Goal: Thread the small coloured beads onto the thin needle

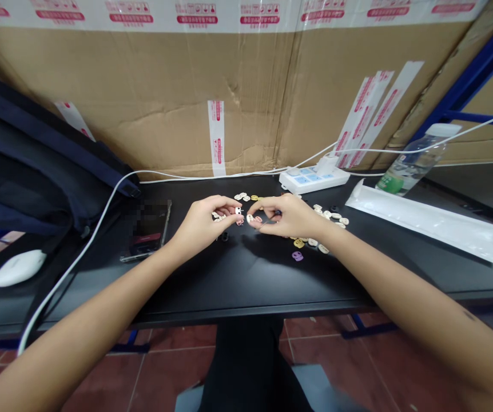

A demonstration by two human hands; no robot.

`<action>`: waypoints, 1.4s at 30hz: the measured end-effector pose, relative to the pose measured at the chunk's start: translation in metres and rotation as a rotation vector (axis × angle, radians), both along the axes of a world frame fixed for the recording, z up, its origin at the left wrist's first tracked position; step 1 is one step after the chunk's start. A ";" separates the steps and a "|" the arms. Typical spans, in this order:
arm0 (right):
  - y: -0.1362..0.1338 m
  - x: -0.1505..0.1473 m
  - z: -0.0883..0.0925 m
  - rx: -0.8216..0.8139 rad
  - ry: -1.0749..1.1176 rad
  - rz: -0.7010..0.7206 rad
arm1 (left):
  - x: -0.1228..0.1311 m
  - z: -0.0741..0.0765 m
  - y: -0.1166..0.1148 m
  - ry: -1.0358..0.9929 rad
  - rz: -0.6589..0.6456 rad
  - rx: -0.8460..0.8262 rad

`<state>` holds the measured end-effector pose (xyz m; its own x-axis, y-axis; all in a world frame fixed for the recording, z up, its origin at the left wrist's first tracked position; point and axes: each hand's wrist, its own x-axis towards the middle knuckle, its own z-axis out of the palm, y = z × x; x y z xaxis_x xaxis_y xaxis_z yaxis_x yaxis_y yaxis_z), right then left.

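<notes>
My left hand [206,220] pinches a small white piece with dark spots [238,211] between thumb and fingertips. Opposite it, close but apart, my right hand [287,215] has thumb and forefinger closed on a small cream ring-like piece [249,218]. Beneath and around both hands, small rounded pieces with holes lie scattered on the black table. Several cream pieces [323,249] and a yellow one [298,243] are by my right hand, with a purple piece [297,256] nearer me. Black pieces [225,236] lie below my left fingers. My right hand hides part of the pile.
A white power strip [313,178] with a plugged-in cable stands behind the hands. To the right are a white packet [426,223] and a tilted clear bottle [416,160]. A dark backpack [36,166], clear-edged case [147,232] and white mouse-like object [19,268] are left.
</notes>
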<state>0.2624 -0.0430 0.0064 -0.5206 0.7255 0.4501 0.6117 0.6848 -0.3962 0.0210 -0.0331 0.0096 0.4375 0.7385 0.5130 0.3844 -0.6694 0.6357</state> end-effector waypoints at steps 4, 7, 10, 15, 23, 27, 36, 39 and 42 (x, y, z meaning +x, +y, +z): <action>0.002 0.000 -0.003 0.053 0.117 0.012 | 0.000 0.000 -0.001 -0.011 -0.020 -0.019; 0.003 -0.001 -0.004 0.062 0.119 0.016 | 0.001 0.000 -0.001 -0.015 -0.030 -0.030; 0.003 -0.001 -0.005 0.067 0.114 0.011 | 0.001 0.000 -0.001 -0.010 -0.030 -0.034; 0.003 -0.001 -0.006 0.072 0.117 0.011 | 0.001 0.000 -0.002 -0.001 -0.047 -0.046; 0.003 -0.001 -0.005 0.081 0.108 -0.009 | 0.001 0.001 -0.004 -0.001 -0.041 -0.034; 0.003 0.000 -0.005 0.079 0.090 -0.034 | 0.002 0.001 -0.004 -0.002 -0.037 -0.030; 0.003 -0.004 -0.007 0.006 0.172 0.049 | 0.002 0.003 -0.005 0.007 -0.076 -0.045; 0.001 -0.008 -0.005 -0.162 0.316 0.112 | 0.002 0.005 -0.008 0.005 -0.081 -0.032; -0.003 -0.015 0.000 -0.339 0.460 0.141 | 0.002 0.006 -0.010 0.001 -0.076 0.004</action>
